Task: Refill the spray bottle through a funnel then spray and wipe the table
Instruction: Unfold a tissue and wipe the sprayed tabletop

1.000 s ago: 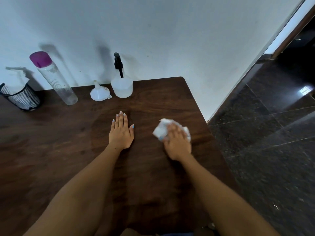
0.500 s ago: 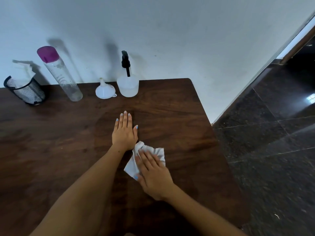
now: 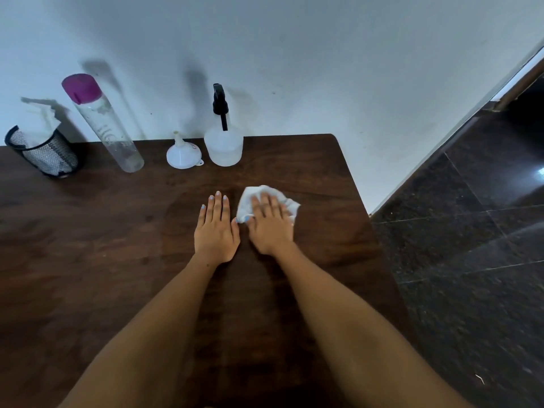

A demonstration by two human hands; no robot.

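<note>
We see a crumpled white tissue (image 3: 266, 203) lying on the dark wooden table (image 3: 88, 245), pinned under our right hand (image 3: 270, 223), whose straight fingers lie close together on top of it. Our left hand (image 3: 216, 228) rests flat just beside it, fingers pressed together. At the table's far edge stands a translucent spray bottle (image 3: 223, 142) with a black trigger head; whether it holds liquid we cannot tell. A white funnel (image 3: 184, 154) sits upside down beside it, then a clear bottle (image 3: 103, 125) with a purple cap, and a black mesh cup (image 3: 44, 151) holding white tissues.
</note>
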